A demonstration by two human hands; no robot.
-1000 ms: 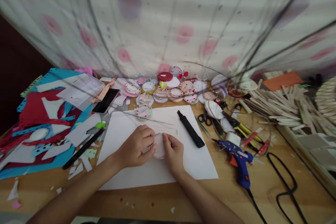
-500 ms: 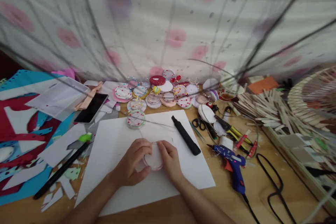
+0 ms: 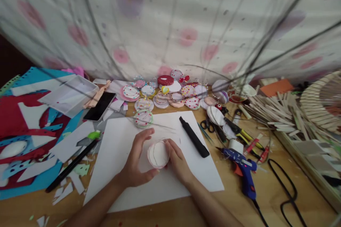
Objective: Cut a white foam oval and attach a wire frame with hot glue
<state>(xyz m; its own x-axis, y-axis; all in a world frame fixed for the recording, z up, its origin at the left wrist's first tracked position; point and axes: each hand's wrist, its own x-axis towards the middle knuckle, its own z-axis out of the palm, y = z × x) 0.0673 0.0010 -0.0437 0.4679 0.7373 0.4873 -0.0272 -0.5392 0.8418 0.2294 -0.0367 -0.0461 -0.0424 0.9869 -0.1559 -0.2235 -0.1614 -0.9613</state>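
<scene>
A round white disc (image 3: pixel 158 154) with a pinkish edge and a thin curved line across its face is held just above a white sheet of paper (image 3: pixel 122 188). My right hand (image 3: pixel 179 159) grips it by its right edge, the fingers partly hidden behind. My left hand (image 3: pixel 134 163) is spread in a C shape on the disc's left, thumb and fingers apart, with a gap between fingers and disc. Beyond the hands, a dotted round ornament with a green rim (image 3: pixel 144 118) lies at the sheet's far edge. A black marker-like stick (image 3: pixel 194 137) rests on the sheet's right side.
Several decorated round ornaments (image 3: pixel 162 97) are piled at the back. To the right are a blue glue gun (image 3: pixel 243 166) with its cord, pliers (image 3: pixel 239 133), scissors (image 3: pixel 207 125) and wooden sticks (image 3: pixel 282 113). Coloured scraps (image 3: pixel 29 127) and a phone (image 3: pixel 100 107) lie left.
My left hand has let go of the disc and opened away from its left edge. My right hand still holds the disc, now tilted and turned. The whole view has shifted slightly.
</scene>
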